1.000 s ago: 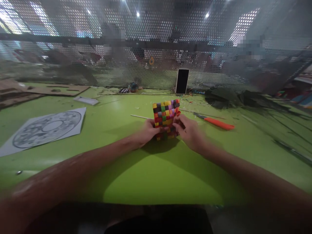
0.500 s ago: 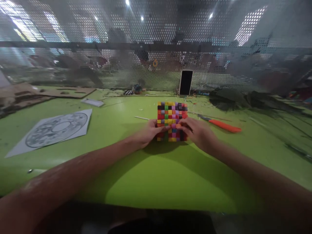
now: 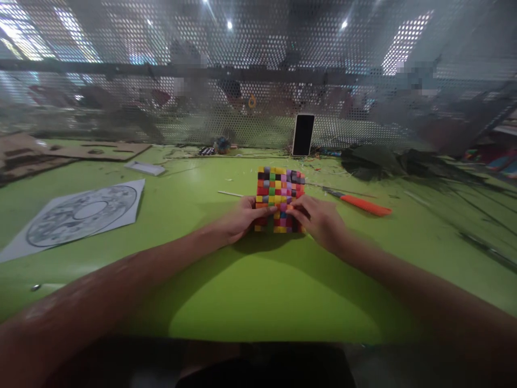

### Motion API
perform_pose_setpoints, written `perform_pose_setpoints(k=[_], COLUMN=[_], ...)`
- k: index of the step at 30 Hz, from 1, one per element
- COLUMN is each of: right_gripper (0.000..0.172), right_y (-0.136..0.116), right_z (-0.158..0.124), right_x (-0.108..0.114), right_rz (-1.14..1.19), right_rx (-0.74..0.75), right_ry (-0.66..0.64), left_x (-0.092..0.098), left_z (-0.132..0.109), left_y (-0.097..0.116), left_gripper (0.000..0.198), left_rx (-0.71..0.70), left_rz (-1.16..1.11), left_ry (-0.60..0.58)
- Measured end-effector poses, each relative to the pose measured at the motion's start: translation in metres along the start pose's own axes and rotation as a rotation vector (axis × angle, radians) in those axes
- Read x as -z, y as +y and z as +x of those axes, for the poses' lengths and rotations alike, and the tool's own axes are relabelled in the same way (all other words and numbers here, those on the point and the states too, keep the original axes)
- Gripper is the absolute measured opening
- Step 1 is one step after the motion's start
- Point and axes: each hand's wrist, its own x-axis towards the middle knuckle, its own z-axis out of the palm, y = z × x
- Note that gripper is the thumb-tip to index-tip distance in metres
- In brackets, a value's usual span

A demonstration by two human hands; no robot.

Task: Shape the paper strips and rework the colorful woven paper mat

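A small woven piece (image 3: 278,184) made of many-coloured strips in a checker pattern is held up just above the green table. My left hand (image 3: 242,218) grips its left edge, thumb across the front and fingers behind. At the front right, my right hand (image 3: 319,218) pinches a small orange strip (image 3: 290,209) of the weave between thumb and fingertips. The fingers behind the piece are hidden.
An orange-handled tool (image 3: 367,205) lies to the right and a thin stick (image 3: 230,193) to the left. A phone (image 3: 303,134) leans on the perforated metal screen (image 3: 266,54). A patterned paper sheet (image 3: 86,209), cardboard (image 3: 97,151) and dark leaves (image 3: 369,161) lie around.
The whole view has shifted slightly, so everything sits a little further left. Both hands keep their hold on the woven piece, with the right fingers still at the orange strip.
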Motion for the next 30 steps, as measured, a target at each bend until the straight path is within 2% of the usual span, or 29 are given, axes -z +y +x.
perform_pose_setpoints(k=[4,8,11,15,21,25,27,30], right_gripper=[0.023,0.028,0.03,0.026,0.018,0.014,0.015,0.018], right_y=[-0.001,-0.001,0.0,-0.002,-0.005,-0.004,-0.004,-0.002], right_z=[0.001,0.002,0.002,0.001,-0.001,-0.002,-0.002,-0.001], right_x=[-0.003,-0.006,-0.007,-0.008,-0.014,-0.012,-0.008,-0.002], right_rz=[0.12,0.229,0.255,0.219,0.175,0.166,0.183,0.217], right_rx=[-0.041,-0.047,-0.03,-0.081,-0.049,-0.025,0.001,0.027], right_ry=[0.024,0.042,0.06,0.027,0.013,-0.023,-0.008,0.037], left_x=[0.001,0.002,0.002,0.003,0.003,0.002,0.002,0.002], left_z=[0.0,0.001,0.002,0.003,0.004,0.007,0.009,0.011], left_y=[-0.001,-0.001,-0.002,-0.001,-0.003,-0.005,-0.006,-0.007], left_gripper=[0.042,0.042,0.045,0.047,0.05,0.042,0.037,0.035], left_rx=[-0.016,-0.032,-0.047,-0.045,-0.048,-0.065,-0.076,-0.086], left_rz=[0.018,0.045,0.066,0.084,0.116,0.109,0.096,0.073], left_ry=[-0.02,-0.039,-0.053,-0.055,-0.002,0.051,0.089,0.075])
